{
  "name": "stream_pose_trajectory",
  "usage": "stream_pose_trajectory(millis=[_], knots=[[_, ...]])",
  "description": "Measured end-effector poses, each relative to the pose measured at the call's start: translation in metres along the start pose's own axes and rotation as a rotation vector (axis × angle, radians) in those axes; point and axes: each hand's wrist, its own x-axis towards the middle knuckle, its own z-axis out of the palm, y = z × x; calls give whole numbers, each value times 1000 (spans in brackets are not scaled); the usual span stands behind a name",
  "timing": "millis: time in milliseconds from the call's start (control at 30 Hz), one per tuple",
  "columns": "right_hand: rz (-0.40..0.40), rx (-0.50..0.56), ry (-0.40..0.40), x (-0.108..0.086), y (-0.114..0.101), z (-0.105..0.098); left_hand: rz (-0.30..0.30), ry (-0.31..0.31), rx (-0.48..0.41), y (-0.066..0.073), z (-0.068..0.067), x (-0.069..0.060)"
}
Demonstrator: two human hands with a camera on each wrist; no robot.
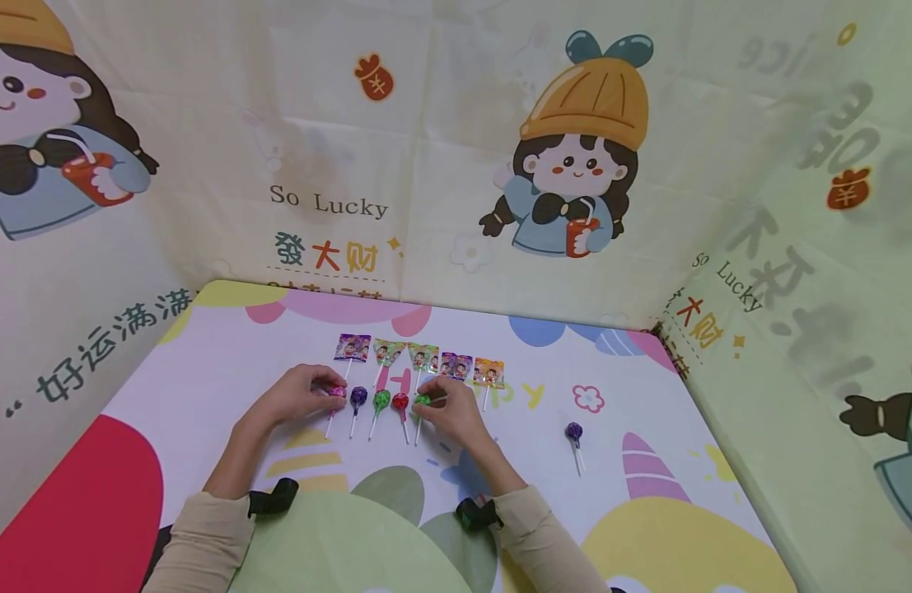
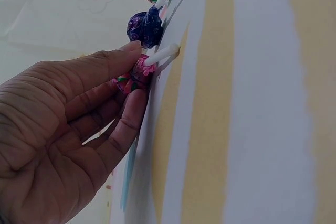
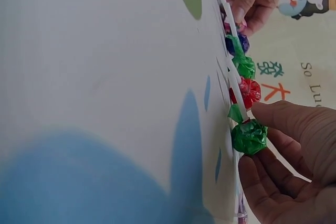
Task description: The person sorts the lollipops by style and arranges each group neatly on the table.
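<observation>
My left hand (image 1: pixel 298 394) pinches a pink-wrapped lollipop (image 2: pixel 137 73) between thumb and fingers at the left end of a front row. At the row's right end, my right hand (image 1: pixel 456 412) holds a green-wrapped lollipop (image 3: pixel 249 137) by its round head. Between the hands lie a dark purple lollipop (image 1: pixel 358 396), another green lollipop (image 1: pixel 382 400) and a red lollipop (image 1: pixel 400 401), their white sticks pointing toward me. All are round and wrapped in shiny foil.
Behind them runs a row of several flat-packed lollipops, from a purple packet (image 1: pixel 353 347) to an orange packet (image 1: pixel 488 372). A lone purple lollipop (image 1: pixel 574 431) lies farther right. The patterned table (image 1: pixel 530 461) meets printed cloth walls (image 1: pixel 441 165) behind and at the sides.
</observation>
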Motion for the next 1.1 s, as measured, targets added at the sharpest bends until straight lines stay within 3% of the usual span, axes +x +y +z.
stream_pose_trajectory(millis=[533,767,1100], knots=[[-73,30,32,-9,0,-15,11,2,-2,0,-1,0],[-33,14,39,-16,0,-21,12,0,-2,-1,-1,1],[-42,35,77,-24,8,-33,6,6,5,-1,-2,2]])
